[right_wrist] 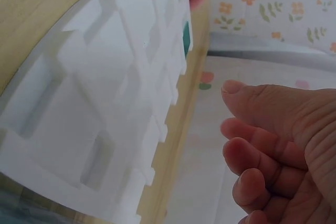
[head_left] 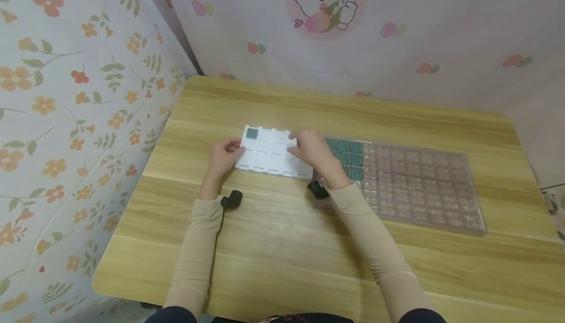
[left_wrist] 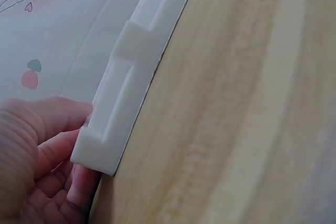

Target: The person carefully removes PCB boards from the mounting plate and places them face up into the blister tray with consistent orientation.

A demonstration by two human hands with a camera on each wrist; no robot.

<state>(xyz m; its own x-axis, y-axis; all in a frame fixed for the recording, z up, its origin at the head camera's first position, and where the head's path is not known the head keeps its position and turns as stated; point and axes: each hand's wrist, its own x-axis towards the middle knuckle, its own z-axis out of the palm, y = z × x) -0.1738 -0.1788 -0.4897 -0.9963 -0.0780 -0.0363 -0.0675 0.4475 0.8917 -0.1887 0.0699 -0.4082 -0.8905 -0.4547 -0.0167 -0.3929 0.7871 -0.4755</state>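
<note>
A white plastic tray [head_left: 269,154] with shallow square pockets lies on the table. One green square piece, like a small circuit board [head_left: 252,133], sits in its far-left pocket. At the tray's left end my left hand [head_left: 224,157] pinches the edge, thumb on top; the left wrist view shows the grip on the tray's corner [left_wrist: 100,148]. Over the right end hangs my right hand [head_left: 312,150]. In the right wrist view its fingers [right_wrist: 257,156] are loosely bent, apart from the tray, with nothing between them.
Right of the white tray lies a clear plastic blister tray [head_left: 419,186] with many small pockets. Several green square pieces [head_left: 355,160] fill its far-left part, partly behind my right arm. A wooden table [head_left: 273,244] carries both; patterned curtains [head_left: 88,117] stand behind and at left.
</note>
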